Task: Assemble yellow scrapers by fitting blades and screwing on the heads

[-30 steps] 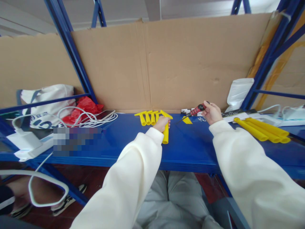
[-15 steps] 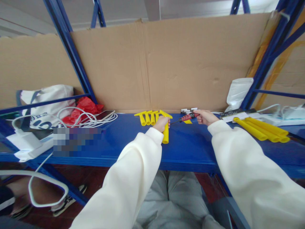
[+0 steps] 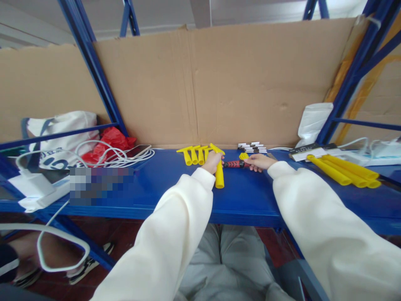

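My left hand is closed around a yellow T-shaped plastic piece, whose tube end points toward me. From the right, a screwdriver with a red and black handle meets this piece; its shaft is hidden at my left hand. The fingers of my right hand are closed on the handle's end. Just behind the handle lies a small heap of yellow parts. Left of my left hand, several more yellow T-shaped pieces stand in a row on the blue shelf.
Black-and-white sticks lie by the cardboard wall. Yellow tubes rest at right near a white power strip. At left are white cables, a red bag and a cloth bag. Another person's leg shows below.
My right hand has moved left and slightly down with the screwdriver, bringing its handle up to the yellow piece. The black-and-white sticks are now uncovered. My left hand stays nearly in place.
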### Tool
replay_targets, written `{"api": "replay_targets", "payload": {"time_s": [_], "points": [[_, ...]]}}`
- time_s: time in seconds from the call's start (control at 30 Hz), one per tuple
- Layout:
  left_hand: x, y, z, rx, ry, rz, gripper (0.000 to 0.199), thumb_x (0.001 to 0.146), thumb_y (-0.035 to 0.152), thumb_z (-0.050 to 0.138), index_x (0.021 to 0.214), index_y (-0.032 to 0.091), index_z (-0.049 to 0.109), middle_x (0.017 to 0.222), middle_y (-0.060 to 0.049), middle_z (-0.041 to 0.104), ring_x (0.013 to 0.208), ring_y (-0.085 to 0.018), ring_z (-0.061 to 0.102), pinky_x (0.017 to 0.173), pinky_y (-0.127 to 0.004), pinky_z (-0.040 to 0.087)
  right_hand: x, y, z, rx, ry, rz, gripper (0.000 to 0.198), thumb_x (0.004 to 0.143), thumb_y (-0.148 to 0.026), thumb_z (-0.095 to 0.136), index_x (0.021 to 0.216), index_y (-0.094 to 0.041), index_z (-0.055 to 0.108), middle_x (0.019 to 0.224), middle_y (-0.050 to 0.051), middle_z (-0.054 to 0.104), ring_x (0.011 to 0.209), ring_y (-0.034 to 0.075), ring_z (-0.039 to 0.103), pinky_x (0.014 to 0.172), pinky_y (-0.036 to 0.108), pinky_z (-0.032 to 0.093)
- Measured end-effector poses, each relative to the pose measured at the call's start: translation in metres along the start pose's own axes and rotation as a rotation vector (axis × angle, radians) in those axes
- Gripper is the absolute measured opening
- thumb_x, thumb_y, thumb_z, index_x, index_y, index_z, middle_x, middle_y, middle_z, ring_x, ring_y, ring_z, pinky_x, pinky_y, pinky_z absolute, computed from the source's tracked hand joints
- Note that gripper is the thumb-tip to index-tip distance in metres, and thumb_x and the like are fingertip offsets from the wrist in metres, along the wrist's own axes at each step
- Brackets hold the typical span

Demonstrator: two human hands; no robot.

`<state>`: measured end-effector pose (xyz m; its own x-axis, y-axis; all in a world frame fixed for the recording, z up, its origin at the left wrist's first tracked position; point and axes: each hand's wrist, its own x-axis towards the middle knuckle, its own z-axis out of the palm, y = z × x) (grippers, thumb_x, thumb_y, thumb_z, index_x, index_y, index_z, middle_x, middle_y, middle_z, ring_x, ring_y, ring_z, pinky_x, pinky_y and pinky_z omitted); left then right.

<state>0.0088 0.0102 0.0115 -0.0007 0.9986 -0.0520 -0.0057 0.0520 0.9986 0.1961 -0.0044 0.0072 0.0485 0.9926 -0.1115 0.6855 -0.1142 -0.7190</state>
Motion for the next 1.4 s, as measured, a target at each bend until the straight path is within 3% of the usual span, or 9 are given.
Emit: {"api": "replay_targets", "payload": {"time_s": [0.1,0.27,0.43,0.53,0.6,0.73,0.87,1.03,1.4], "points": [[0.002,-0.001,0.000,0.014,0.020,0.024,0.021,0.085,0.008,0.051,0.104,0.014,0.058,0.076,0.000,0.058,0.047,-0.007,0.048,0.045,-0.020,0.039,-0.002,-0.001,-0.001,-0.035,-0.017,-0.036,0.020,0.092,-0.028,0.056,0.076,-0.018,0.051,0.051,-0.004,0.055,0.039,0.005,0.045,0.037,0.016,0.032],[0.007,-0.005,-0.001,0.035,0.016,0.120,0.061,0.077,-0.001,0.051,0.134,0.019,0.052,0.103,-0.006,0.066,0.067,-0.010,0.062,0.061,-0.021,0.051,-0.003,0.000,-0.001,-0.024,-0.046,-0.060,0.019,0.093,-0.026,0.054,0.076,-0.017,0.051,0.052,-0.002,0.057,0.039,0.006,0.046,0.037,0.016,0.032],[0.009,-0.009,-0.001,0.111,-0.040,0.172,0.062,0.072,-0.006,0.050,0.131,0.010,0.058,0.114,-0.012,0.069,0.089,-0.017,0.067,0.085,-0.028,0.053,0.009,0.010,-0.007,-0.060,-0.045,-0.111,0.014,0.091,-0.028,0.054,0.086,-0.017,0.060,0.059,0.000,0.064,0.043,0.008,0.052,0.041,0.018,0.040],[0.010,-0.011,-0.001,0.128,-0.065,0.198,0.063,0.069,-0.006,0.052,0.129,0.009,0.061,0.116,-0.014,0.069,0.099,-0.022,0.067,0.092,-0.033,0.052,0.020,0.022,-0.021,-0.226,0.195,-0.213,0.019,0.090,-0.024,0.050,0.092,-0.016,0.067,0.073,0.005,0.071,0.058,0.012,0.062,0.052,0.020,0.048],[0.012,-0.013,-0.001,0.139,-0.067,0.212,0.063,0.068,-0.007,0.053,0.128,0.009,0.062,0.118,-0.015,0.069,0.104,-0.024,0.067,0.094,-0.035,0.050,0.024,0.031,-0.034,-0.397,0.422,-0.241,0.023,0.087,-0.019,0.050,0.093,-0.015,0.071,0.087,0.010,0.073,0.079,0.018,0.067,0.070,0.025,0.052],[0.015,-0.016,0.000,0.191,-0.061,0.267,0.061,0.067,-0.008,0.053,0.124,0.010,0.065,0.122,-0.013,0.068,0.113,-0.023,0.064,0.100,-0.034,0.047,0.020,0.048,-0.052,-0.602,0.632,-0.087,0.034,0.085,-0.023,0.051,0.111,-0.021,0.072,0.116,0.014,0.067,0.111,0.029,0.059,0.091,0.041,0.049],[0.017,-0.018,0.000,0.245,-0.072,0.307,0.056,0.070,-0.007,0.054,0.122,0.008,0.066,0.129,-0.013,0.064,0.115,-0.022,0.062,0.103,-0.030,0.044,0.010,0.053,-0.052,-0.703,0.512,0.050,0.039,0.088,-0.033,0.048,0.122,-0.029,0.067,0.138,0.012,0.054,0.129,0.036,0.044,0.102,0.058,0.038],[0.015,-0.017,0.000,0.290,-0.082,0.338,0.053,0.070,-0.008,0.054,0.119,0.006,0.068,0.126,-0.014,0.065,0.116,-0.022,0.062,0.103,-0.030,0.044,0.005,0.048,-0.045,-0.742,0.371,0.150,0.046,0.091,-0.022,0.041,0.131,-0.030,0.060,0.152,0.008,0.041,0.140,0.034,0.032,0.111,0.061,0.026],[0.016,-0.018,-0.001,0.335,-0.109,0.377,0.051,0.070,-0.006,0.054,0.115,0.010,0.071,0.121,-0.012,0.068,0.113,-0.022,0.063,0.100,-0.030,0.045,0.016,0.052,-0.039,-0.719,0.322,0.085,0.042,0.082,-0.011,0.048,0.113,-0.029,0.071,0.143,0.008,0.051,0.136,0.036,0.038,0.109,0.064,0.028]]}}
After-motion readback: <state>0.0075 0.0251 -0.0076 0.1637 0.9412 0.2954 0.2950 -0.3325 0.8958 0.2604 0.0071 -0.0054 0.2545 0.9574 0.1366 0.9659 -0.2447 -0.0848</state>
